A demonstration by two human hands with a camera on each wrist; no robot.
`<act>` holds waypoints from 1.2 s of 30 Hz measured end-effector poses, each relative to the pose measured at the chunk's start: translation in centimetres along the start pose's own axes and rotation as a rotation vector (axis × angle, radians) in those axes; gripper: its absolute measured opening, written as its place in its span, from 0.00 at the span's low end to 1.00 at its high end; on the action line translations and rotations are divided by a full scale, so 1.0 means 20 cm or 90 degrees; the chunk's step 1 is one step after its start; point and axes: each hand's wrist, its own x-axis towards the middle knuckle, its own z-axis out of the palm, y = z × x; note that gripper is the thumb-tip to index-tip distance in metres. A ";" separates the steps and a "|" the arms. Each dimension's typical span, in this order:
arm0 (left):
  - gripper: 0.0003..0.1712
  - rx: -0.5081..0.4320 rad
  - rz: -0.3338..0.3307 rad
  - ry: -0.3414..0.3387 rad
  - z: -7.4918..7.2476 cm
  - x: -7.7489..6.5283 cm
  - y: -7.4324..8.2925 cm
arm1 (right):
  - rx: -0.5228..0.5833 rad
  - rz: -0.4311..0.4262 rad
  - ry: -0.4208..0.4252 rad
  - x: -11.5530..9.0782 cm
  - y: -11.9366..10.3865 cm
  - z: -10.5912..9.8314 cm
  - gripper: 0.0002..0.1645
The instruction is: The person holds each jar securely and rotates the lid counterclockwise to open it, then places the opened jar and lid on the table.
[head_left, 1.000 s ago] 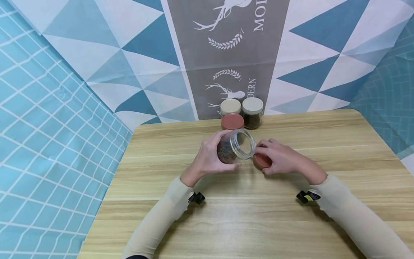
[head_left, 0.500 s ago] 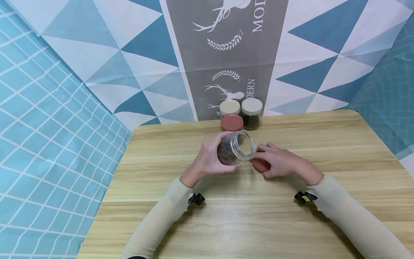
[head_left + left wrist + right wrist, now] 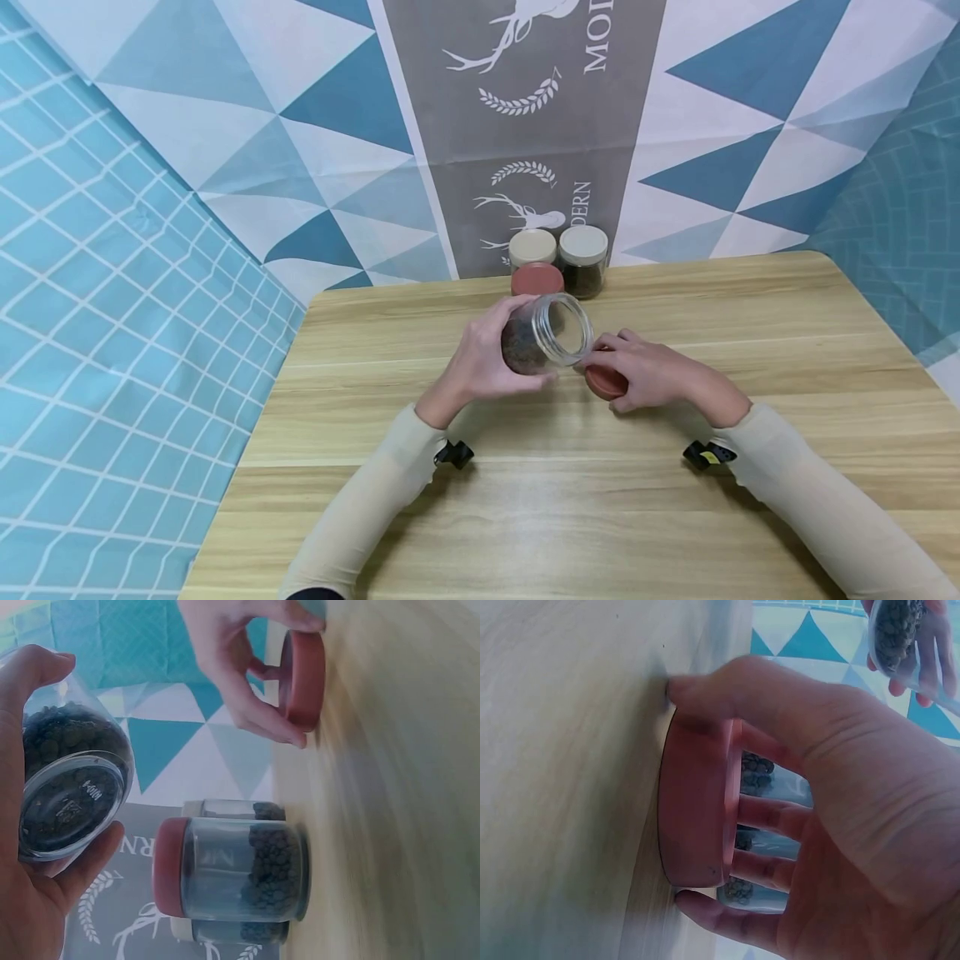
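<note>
My left hand [image 3: 480,358] grips an uncapped glass jar [image 3: 523,343] around its body, raised over the table. The jar lies tilted, its threaded mouth facing right. Dark bean-like pieces fill its lower part, plain in the left wrist view through the jar's base [image 3: 71,802]. To the right, my right hand [image 3: 656,372] holds a red round lid [image 3: 606,383] by its edge, thumb and fingers spread around the rim. In the right wrist view the lid [image 3: 696,802] is close against the tabletop. The jar's mouth overlaps the right fingertips in the head view.
Behind the left hand stands a red-lidded jar [image 3: 240,870] of dark pieces. Two more jars, one with a cream lid [image 3: 533,248] and one with a whitish lid [image 3: 583,243], stand at the table's [image 3: 555,525] back edge against a patterned cloth [image 3: 517,133].
The right hand and lid have shifted slightly left and toward me, then stayed. The left hand has raised the tilted jar a little in the last half second.
</note>
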 end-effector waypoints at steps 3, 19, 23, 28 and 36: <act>0.59 -0.018 0.005 0.006 0.00 0.01 0.00 | 0.010 0.004 -0.007 -0.01 0.00 0.00 0.46; 0.50 -0.371 -0.108 0.028 -0.01 -0.02 -0.01 | 0.023 0.004 -0.019 -0.01 -0.01 0.00 0.54; 0.55 -0.437 -0.093 0.038 -0.03 -0.01 -0.02 | 0.024 0.001 -0.019 -0.01 0.00 0.00 0.55; 0.71 -0.481 -0.127 0.071 -0.04 -0.01 -0.02 | 0.031 -0.002 -0.021 -0.01 0.00 0.00 0.56; 0.70 -0.517 -0.135 0.117 -0.05 0.00 -0.01 | 0.034 0.004 -0.032 -0.01 0.00 0.00 0.55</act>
